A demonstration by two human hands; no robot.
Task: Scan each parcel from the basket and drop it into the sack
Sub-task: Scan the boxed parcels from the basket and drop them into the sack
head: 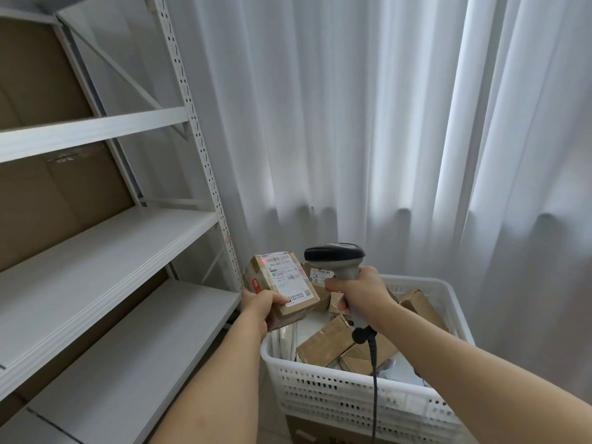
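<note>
My left hand [258, 307] grips a small brown cardboard parcel [282, 285] with a white shipping label, held up above the near left corner of the basket. A red scan spot shows on the label's top left, by the barcode. My right hand [358, 291] is curled round the grip of a grey and black barcode scanner [336, 256], whose head points left at the parcel. Its black cable hangs down over the basket. The white perforated plastic basket [336, 389] holds several more brown parcels [323, 342]. No sack is in view.
A white metal shelving rack [105, 251] with bare boards stands on the left, brown cardboard behind it. White curtains [352, 123] hang behind the basket. A cardboard box [304, 431] shows under the basket.
</note>
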